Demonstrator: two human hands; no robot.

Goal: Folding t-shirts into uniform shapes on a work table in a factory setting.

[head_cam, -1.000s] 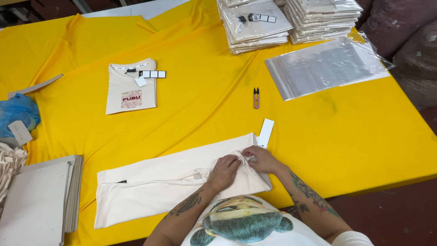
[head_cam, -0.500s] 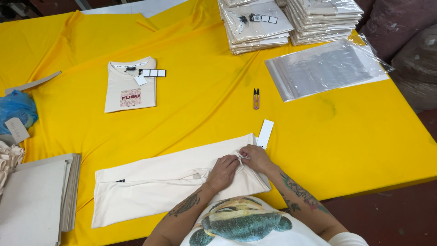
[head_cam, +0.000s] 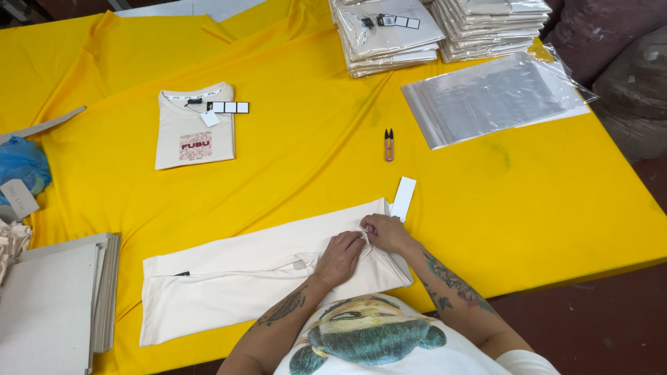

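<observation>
A cream garment [head_cam: 229, 274], folded into a long strip, lies across the near edge of the yellow table cover [head_cam: 486, 201]. My left hand [head_cam: 340, 255] rests flat on its right end. My right hand [head_cam: 383, 232] pinches the cloth near the top right corner, fingertips meeting those of the left. A white tag [head_cam: 403, 198] lies just past that corner. A small thread snipper [head_cam: 389, 144] sits further out on the cover.
A folded cream T-shirt [head_cam: 194, 128] with tags lies at left centre. Stacks of bagged shirts [head_cam: 385, 31] stand at the far edge beside a pile of clear plastic bags [head_cam: 493, 97]. Grey cardboard sheets [head_cam: 52, 305] and a blue bag [head_cam: 24, 163] are at left.
Both hands stay at the garment's right end with only small finger shifts; the garment has barely moved.
</observation>
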